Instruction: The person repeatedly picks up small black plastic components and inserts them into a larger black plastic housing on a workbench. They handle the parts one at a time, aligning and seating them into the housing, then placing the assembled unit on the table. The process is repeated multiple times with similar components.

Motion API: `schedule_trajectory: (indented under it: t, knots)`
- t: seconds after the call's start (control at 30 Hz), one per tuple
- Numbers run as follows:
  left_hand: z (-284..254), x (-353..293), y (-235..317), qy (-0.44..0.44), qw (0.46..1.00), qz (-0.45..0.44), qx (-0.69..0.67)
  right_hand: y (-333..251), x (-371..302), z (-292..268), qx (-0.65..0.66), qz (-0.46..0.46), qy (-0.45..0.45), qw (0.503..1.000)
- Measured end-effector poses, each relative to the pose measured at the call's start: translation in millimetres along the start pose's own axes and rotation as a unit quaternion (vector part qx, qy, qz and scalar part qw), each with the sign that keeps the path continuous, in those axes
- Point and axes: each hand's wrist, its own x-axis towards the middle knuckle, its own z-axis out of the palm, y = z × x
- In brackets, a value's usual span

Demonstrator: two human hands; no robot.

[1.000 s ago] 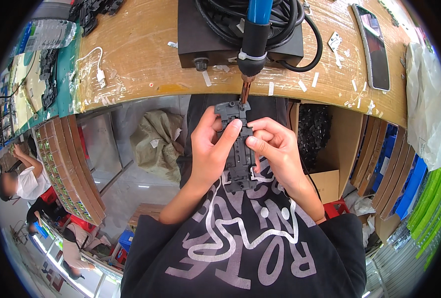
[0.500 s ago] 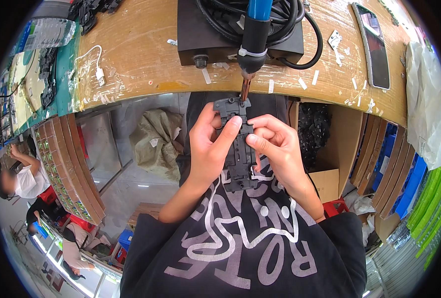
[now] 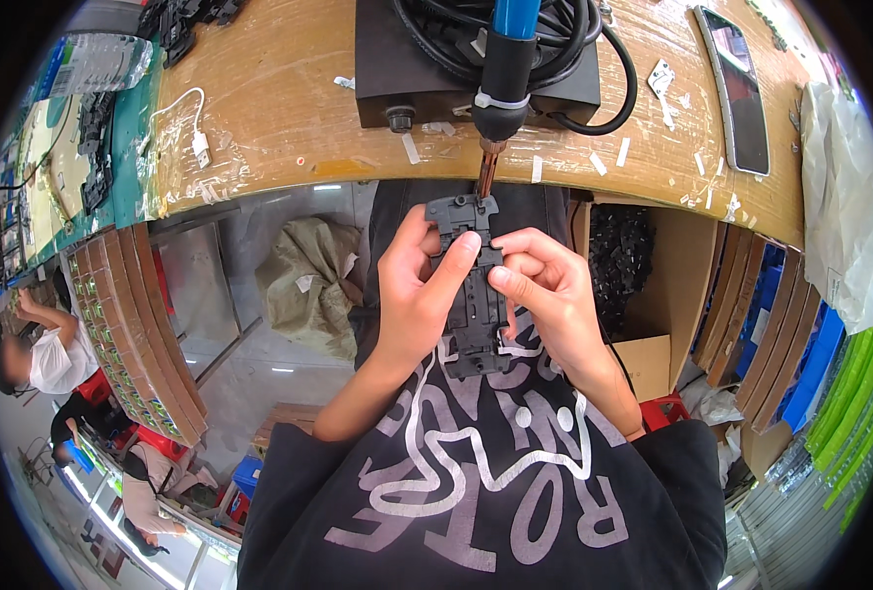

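A long black moulded plastic part [image 3: 476,315] is held up lengthwise in front of my chest, just off the table's near edge. My left hand [image 3: 415,290] grips its left side, thumb pressed flat on the face. On the opposite edge my right hand [image 3: 554,287] pinches it between thumb and curled fingers. Straight above hangs a soldering iron [image 3: 503,93] with a blue and black handle. Its copper-coloured tip [image 3: 488,169] points down at the part's top end, by a small round post; whether they touch I cannot tell.
Behind the iron sits a black control box [image 3: 382,84] with a knob and coiled black cable. A phone [image 3: 741,98] and a white cable [image 3: 198,143] lie on the table [image 3: 269,118]. Below right, an open carton [image 3: 687,265] holds many small black pieces. Several people are at the far left.
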Motion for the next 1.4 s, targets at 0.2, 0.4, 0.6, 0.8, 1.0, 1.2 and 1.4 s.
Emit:
schedule_trajectory:
  t: [0.2, 0.4, 0.6, 0.8, 1.0, 1.2, 1.4]
  knots:
    - [-2, -3, -5, 0.001, 0.999, -0.025, -0.025, 3, -1, -1, -0.008, 0.006, -0.005, 1.000]
    - [-6, 1, -15, -0.023, 0.999, -0.023, 0.020, 10, 0, -8, -0.023, 0.008, -0.001, 1.000]
    - [-39, 8, 3, -0.160, 0.964, -0.112, 0.181, 24, 8, -56, -0.095, -0.034, 0.194, 0.976]
    - [-88, -2, 76, -0.142, 0.970, -0.058, 0.189, 85, 3, -236, -0.187, -0.146, 0.505, 0.830]
    - [-108, 41, 126, 0.123, 0.954, 0.096, 0.258, 125, -42, -334, -0.209, 0.027, 0.683, 0.699]
    - [-142, 108, 153, 0.311, 0.749, 0.326, 0.486, 96, -61, -338, -0.060, -0.124, 0.691, 0.710]
    - [-158, 149, 157, 0.341, 0.639, 0.217, 0.655, -48, -50, -216, -0.206, -0.407, 0.639, 0.620]
